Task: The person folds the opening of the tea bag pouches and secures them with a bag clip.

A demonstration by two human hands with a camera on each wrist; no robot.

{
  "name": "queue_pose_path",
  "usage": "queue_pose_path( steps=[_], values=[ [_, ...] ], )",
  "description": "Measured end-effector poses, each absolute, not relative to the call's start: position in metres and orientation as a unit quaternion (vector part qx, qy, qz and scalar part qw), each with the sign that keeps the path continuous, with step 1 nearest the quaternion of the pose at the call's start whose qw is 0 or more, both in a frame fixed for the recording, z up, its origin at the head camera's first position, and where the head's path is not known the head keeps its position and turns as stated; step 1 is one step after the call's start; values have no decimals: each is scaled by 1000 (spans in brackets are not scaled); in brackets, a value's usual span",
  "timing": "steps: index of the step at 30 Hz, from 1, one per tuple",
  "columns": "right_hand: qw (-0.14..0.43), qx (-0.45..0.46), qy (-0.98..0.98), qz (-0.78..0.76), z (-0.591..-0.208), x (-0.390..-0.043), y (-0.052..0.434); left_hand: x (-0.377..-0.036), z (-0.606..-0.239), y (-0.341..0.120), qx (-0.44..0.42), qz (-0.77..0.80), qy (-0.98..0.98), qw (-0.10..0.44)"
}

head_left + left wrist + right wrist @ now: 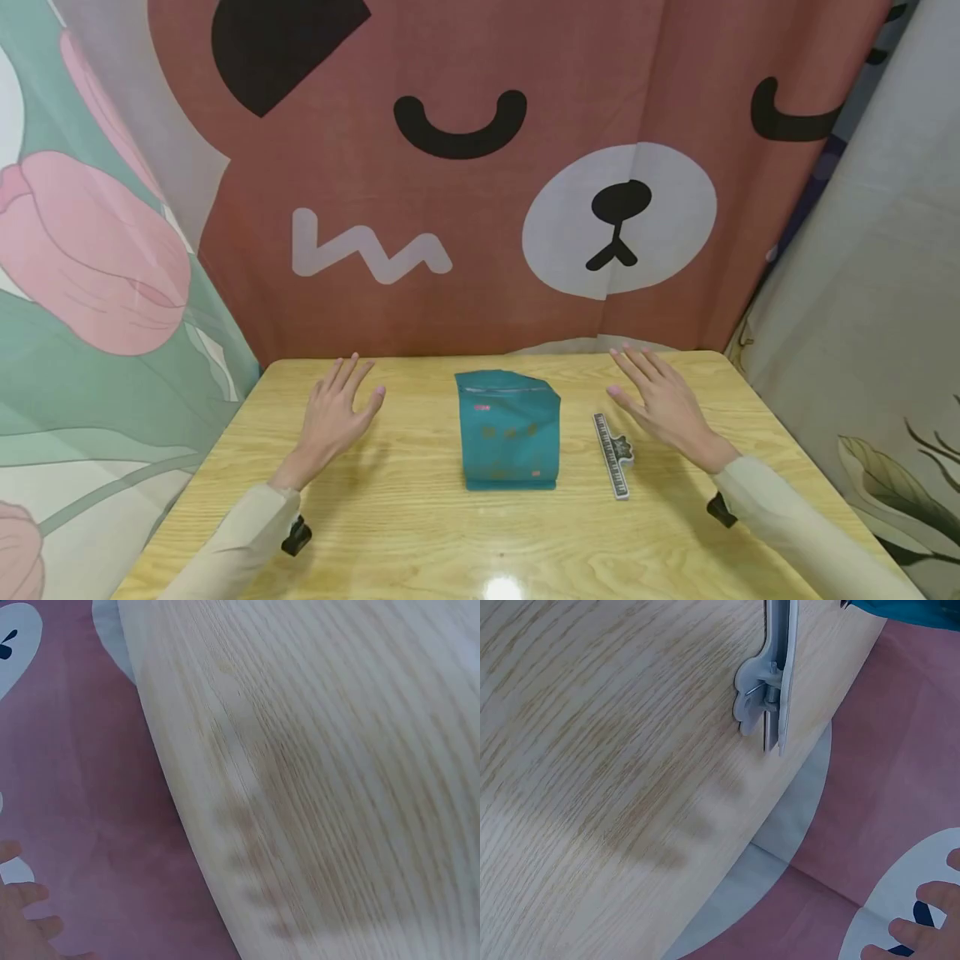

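Both hands hover palm-down over the wooden tabletop point(420, 533) with fingers straight and spread, holding nothing. In the lower middle of the head view stands a teal pouch point(509, 429), upright with its crimped top edge toward the bear-print curtain point(465, 183) and its base toward the person. The left hand point(333, 417) is in the lower left-centre of the frame, well apart from the pouch on its left side; the right hand point(660, 404) is to the right of the pouch. Between the right hand and the pouch lies a slim white sealing clip point(613, 454) printed with small ruler-like marks, flat on the wood, its long axis running from the far side of the tabletop toward the person, roughly parallel to the pouch's right edge. The clip lies just beside the right hand, toward the frame's centre and slightly nearer the person than the fingers, so the right hand is clearly the nearer one to it. The right wrist view shows the clip point(774, 675) at the upper middle, with its hinge lobe facing the hand's side, and fingertips point(922, 922) at the lower right corner over the curtain. The left wrist view shows only bare wood and fingertips point(26, 915) at the lower left.
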State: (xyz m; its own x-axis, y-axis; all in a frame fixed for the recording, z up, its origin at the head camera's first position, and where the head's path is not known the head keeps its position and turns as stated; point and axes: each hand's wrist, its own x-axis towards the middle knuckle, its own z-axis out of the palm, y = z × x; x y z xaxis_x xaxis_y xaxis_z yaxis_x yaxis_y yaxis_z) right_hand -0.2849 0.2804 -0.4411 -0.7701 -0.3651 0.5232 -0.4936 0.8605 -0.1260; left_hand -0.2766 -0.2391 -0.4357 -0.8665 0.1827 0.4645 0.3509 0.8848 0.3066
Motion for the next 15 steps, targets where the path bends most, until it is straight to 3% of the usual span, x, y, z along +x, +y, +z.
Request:
queue_pose_path(
  steps=[15],
  values=[
    [254, 236, -925, 153, -438, -282, 274, -276, -432, -235, -150, -212, -938, 230]
  ],
)
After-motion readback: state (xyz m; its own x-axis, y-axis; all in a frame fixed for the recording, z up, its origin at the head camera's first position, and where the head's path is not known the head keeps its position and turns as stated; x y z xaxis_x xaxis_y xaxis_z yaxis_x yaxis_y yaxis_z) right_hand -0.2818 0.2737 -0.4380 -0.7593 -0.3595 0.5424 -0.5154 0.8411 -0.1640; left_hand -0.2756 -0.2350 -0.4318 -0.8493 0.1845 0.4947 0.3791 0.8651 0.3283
